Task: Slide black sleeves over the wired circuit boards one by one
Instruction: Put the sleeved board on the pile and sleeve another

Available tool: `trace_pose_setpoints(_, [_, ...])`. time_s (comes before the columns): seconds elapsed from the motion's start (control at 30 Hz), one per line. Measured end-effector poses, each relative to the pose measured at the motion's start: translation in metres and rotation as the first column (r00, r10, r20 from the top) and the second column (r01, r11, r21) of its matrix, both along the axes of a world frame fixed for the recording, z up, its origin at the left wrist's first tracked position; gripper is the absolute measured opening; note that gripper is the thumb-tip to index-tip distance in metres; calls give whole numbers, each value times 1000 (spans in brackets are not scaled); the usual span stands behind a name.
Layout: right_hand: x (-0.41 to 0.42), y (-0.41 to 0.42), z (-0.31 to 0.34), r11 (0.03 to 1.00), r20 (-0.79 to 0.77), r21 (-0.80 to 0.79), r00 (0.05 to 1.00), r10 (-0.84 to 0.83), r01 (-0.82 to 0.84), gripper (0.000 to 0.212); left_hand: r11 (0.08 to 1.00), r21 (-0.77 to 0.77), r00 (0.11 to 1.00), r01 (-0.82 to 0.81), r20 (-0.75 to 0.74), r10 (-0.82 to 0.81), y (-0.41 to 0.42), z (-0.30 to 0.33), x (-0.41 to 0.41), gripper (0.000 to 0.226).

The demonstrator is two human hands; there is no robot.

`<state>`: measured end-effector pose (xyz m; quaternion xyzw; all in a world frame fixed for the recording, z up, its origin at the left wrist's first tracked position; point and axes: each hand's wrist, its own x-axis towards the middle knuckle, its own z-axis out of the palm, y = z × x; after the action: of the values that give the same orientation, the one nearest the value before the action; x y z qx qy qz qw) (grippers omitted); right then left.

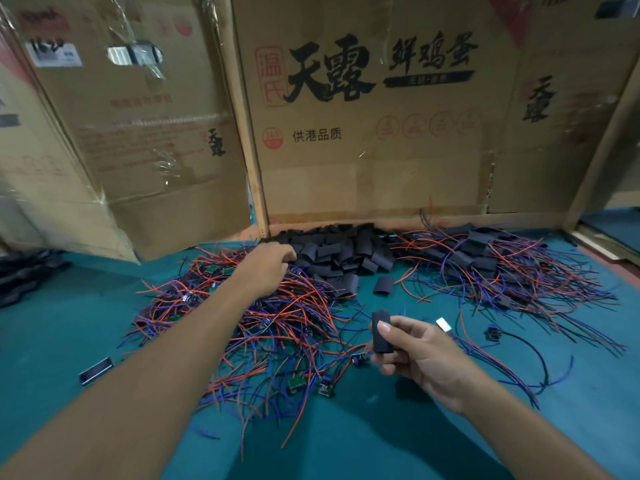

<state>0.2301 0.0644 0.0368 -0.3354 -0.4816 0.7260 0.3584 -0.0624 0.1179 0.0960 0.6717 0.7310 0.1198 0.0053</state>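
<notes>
Setting: teal tabletop (86, 323), cardboard panels (363, 133) standing behind.
Right hand (420, 355): lower centre-right of frame; thumb and fingers pinch one black sleeve (382, 331).
Left hand (268, 268): centre, reaching into tangle of wired circuit boards (270, 327); fingers hidden, grip cannot be judged.
Sleeve stock: loose pile (341, 251) at the back, centre.
Technique: I should lift one board clear of its wires, squeeze the sleeve mouth open, feed the board in squarely.

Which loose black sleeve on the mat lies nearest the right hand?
The lone sleeve lying by itself on the green mat just before the sleeve pile, beyond the right hand.
</notes>
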Motion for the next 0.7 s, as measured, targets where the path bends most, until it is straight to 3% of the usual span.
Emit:
trace_pose_setpoints(0.1, [1,0,-3,1000,17,7,1000,4,-4,45,990,-142,978,-14,-210,-16,13,-14,13,54])
trace_pose_setpoints(0.17, [2,1,-3,1000,8,1,1000,5,-5,41,986,-162,945,-27,-326,-28,18,-20,19,38])
trace_pose_setpoints(0.33, [8,8,-2,1000,-3,-10,1000,4,-4,45,998,-58,878,18,-476,-43,16,-13,24,16])
trace_pose_setpoints(0.5, [10,11,-6,1000,-20,-8,1000,18,-18,44,991,55,811,124,-581,-69,10,10,14,18])
trace_pose_setpoints(0.57, [11,13,-7,1000,-14,-5,1000,17,-17,45,985,102,814,142,-578,-58,5,26,8,21])
trace_pose_setpoints(0.7, [13,16,-8,1000,-18,-5,1000,14,-14,49,970,214,915,116,-403,-21,-9,61,5,33])
